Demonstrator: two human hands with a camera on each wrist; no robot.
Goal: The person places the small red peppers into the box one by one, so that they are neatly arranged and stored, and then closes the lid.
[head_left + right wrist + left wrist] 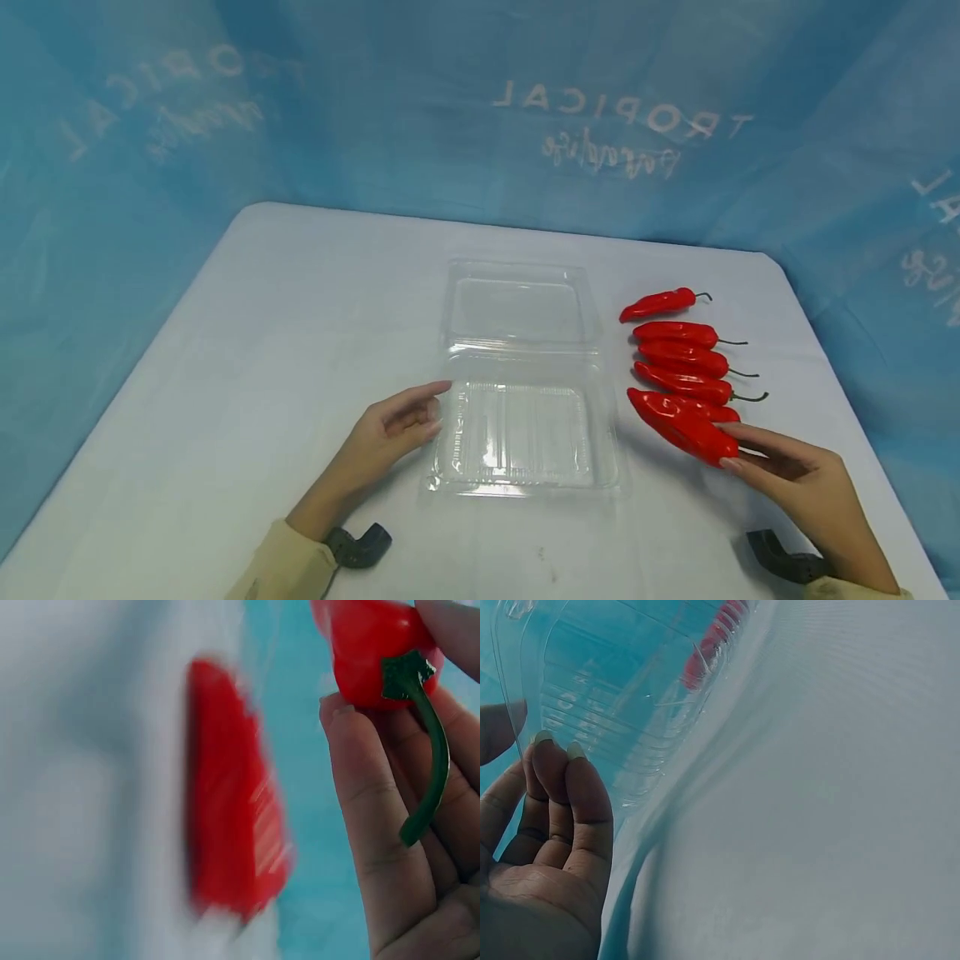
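Observation:
My right hand (pixel 806 479) pinches a red chili pepper (pixel 686 427) by its stem end, between thumb and fingers. In the right wrist view, the held pepper's green stem (pixel 431 757) curves down over the fingers. The pepper hangs above the near end of a row of red peppers (pixel 682 358). On the other side, my left hand (pixel 390 429) holds the left rim of a clear plastic container (pixel 517 483) between thumb and curled fingers. The container lies with its lid (pixel 517 304) folded back, away from me. No pepper shows inside it.
The row of peppers lies to the right of the container, stems pointing right. A white-covered table (pixel 225 400) carries everything. Blue printed cloth (pixel 420 108) hangs behind the table and along its sides.

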